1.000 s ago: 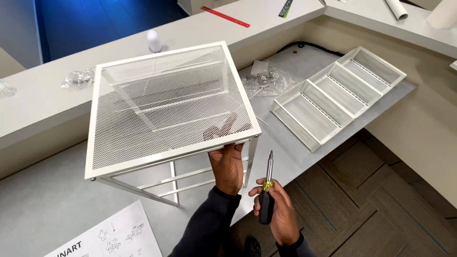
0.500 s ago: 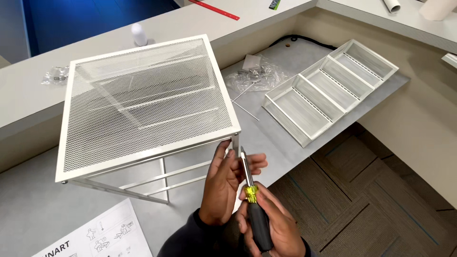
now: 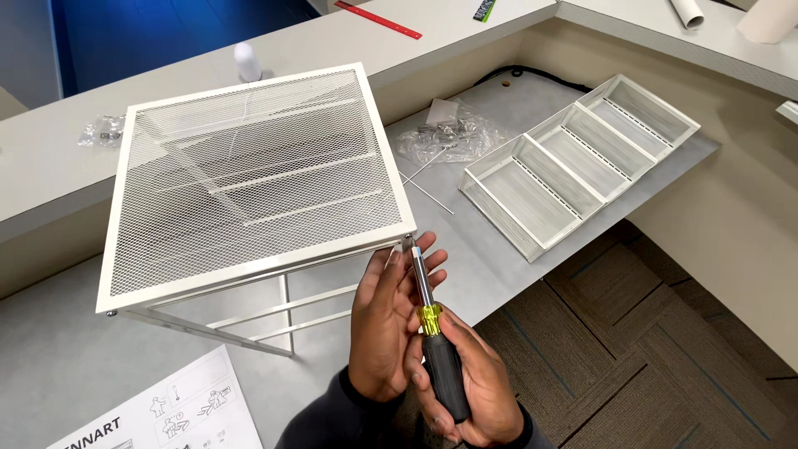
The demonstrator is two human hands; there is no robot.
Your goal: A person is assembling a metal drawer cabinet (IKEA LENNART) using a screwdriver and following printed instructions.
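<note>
Hands come first, low in the view. The right hand (image 3: 474, 391) has its grip clamped round the black and yellow handle of a screwdriver (image 3: 432, 333), which points up and away. The left hand (image 3: 391, 320) lies open behind the shaft, fingers spread and touching it, apparently to steady and guide the tip; its grip closes on nothing. The tip sits right at the near corner of a white mesh frame (image 3: 249, 179), where a small fastener seems to be, though it is too small to tell for sure.

The frame stands on the grey bench (image 3: 58, 366), its mesh panel uppermost and tilted, thin rails showing beneath, so the corner faces the person. A printed instruction sheet (image 3: 166, 411) lies just beside it at the near left edge.

Farther right, three white mesh trays (image 3: 578, 158) lie side by side, well apart from the frame. Between them sits a clear bag of hardware (image 3: 445, 137). On the raised ledge behind are a second small bag (image 3: 101, 129) and a red ruler (image 3: 378, 21).
</note>
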